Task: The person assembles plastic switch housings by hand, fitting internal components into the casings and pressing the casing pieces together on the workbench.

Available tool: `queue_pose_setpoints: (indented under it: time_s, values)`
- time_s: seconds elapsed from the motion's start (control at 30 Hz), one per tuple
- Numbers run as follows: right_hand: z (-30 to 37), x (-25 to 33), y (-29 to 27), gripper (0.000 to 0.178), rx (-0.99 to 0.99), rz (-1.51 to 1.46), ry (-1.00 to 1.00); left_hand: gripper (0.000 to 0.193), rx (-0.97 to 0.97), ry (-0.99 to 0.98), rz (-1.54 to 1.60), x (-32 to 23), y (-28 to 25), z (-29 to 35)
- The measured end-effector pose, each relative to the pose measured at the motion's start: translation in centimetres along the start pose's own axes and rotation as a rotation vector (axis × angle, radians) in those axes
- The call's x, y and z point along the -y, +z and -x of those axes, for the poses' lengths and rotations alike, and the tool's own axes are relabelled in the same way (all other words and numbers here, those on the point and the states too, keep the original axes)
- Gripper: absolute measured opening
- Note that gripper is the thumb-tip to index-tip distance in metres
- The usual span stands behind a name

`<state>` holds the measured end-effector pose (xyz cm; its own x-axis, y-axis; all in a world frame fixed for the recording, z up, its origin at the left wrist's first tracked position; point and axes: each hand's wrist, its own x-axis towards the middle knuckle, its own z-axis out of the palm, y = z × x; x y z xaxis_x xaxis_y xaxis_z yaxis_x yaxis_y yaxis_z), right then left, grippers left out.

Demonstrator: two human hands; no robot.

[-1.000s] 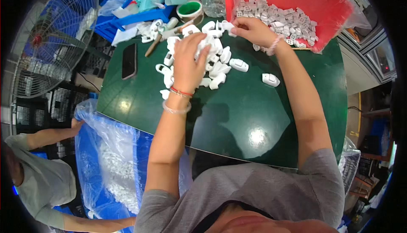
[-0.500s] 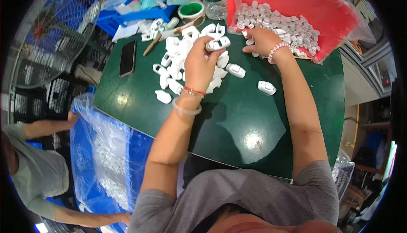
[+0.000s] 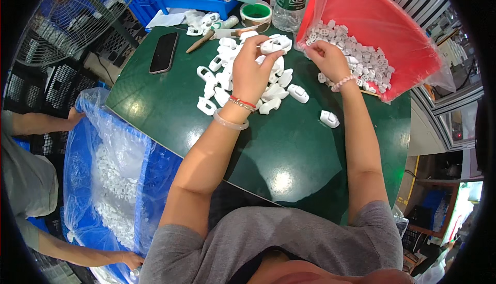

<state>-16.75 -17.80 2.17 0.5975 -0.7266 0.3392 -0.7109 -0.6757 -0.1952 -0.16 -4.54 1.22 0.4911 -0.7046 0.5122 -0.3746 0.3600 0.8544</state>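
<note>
A white oval plastic housing (image 3: 276,44) with a cut-out is pinched between the thumb and fingers of my left hand (image 3: 250,72), held above a pile of similar white housings (image 3: 226,62). My right hand (image 3: 329,62) is at the mouth of a red bin (image 3: 372,8), beside a heap of small white block-shaped parts (image 3: 356,51). Its thumb and fingers are drawn together; whatever lies between them is too small to make out. Two white pieces, a nearer one (image 3: 329,119) and a farther one (image 3: 298,93), lie apart on the green table (image 3: 289,150).
A phone (image 3: 164,52), a wooden-handled tool (image 3: 200,42), a tape roll (image 3: 256,12) and a plastic bottle (image 3: 290,2) stand or lie toward the back. A blue tray (image 3: 199,6) sits behind them. At left, another person's hands (image 3: 132,259) touch a lined blue bin (image 3: 147,180).
My right hand's fingers have gone from spread over the small parts to pinched together. My left hand still holds the white housing, now turned somewhat. The whole view has shifted slightly.
</note>
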Motion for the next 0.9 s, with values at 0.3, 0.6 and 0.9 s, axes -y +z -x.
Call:
queue_pose_setpoints:
  time_s: [0.3,0.6,0.9]
  values:
    - [0.3,5.2,-3.2,0.020,0.398,-1.670,0.270,0.035,-0.104,-0.050,0.422,-0.2,-0.1,-0.7]
    - [0.3,6.4,-2.3,0.017,0.335,-1.742,0.345,0.035,-0.006,-0.039,0.421,0.0,0.2,-0.5]
    - [1.1,6.5,-2.0,0.021,0.316,-1.762,0.384,0.032,-0.048,0.048,0.140,-0.3,-0.1,1.1]
